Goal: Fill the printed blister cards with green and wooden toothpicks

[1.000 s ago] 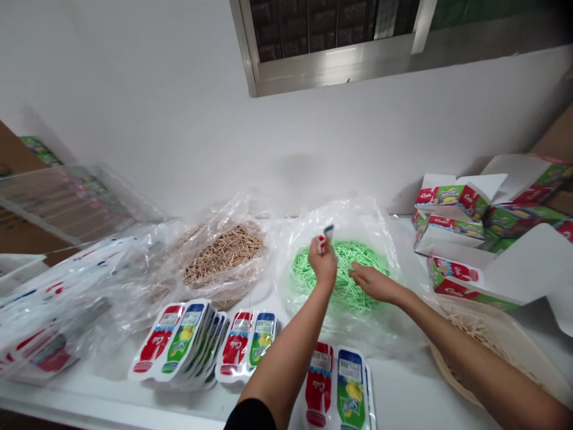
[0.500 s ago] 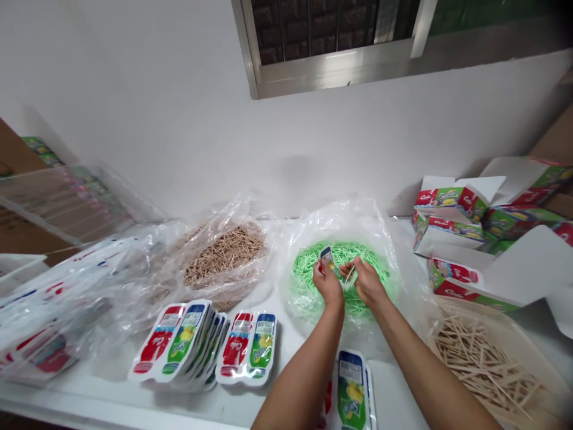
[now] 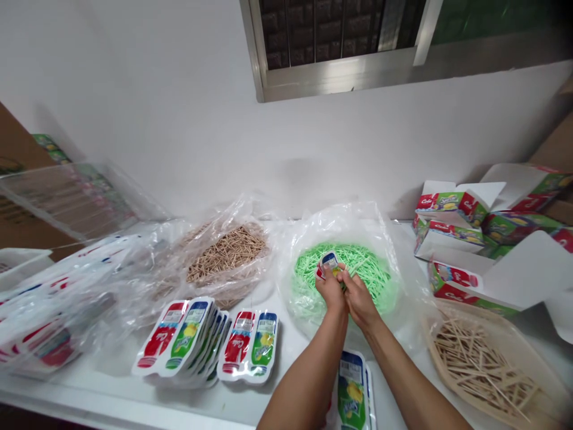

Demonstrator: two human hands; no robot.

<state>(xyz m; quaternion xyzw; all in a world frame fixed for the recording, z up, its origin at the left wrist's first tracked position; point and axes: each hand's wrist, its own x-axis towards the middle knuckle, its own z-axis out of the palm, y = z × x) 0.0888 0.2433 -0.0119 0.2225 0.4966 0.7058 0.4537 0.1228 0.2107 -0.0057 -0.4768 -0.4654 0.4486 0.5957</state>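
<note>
Over the bag of green sticks (image 3: 313,260), my left hand (image 3: 332,294) is closed around a small Cola and Sprite packet (image 3: 330,260) with a blue top. My right hand (image 3: 360,300) presses up against it, its fingers closed at the packet's lower right edge. Whatever is between the right fingers is hidden. Under my forearms, partly covered, lies another pair of Sprite packets (image 3: 351,388). A double Cola and Sprite packet (image 3: 249,346) lies left of my left forearm, beside a fanned stack of the same packets (image 3: 179,340).
A clear bag of brown sticks (image 3: 228,254) sits left of the green ones. At right are a beige basket of pale sticks (image 3: 487,364) and open printed boxes (image 3: 452,209). Plastic-wrapped packets (image 3: 67,292) cover the left side. A wall with a window (image 3: 340,71) stands behind.
My right hand has moved left and closed in against the packet in my left hand. The pale green sticks that showed in its fingers are now out of sight.
</note>
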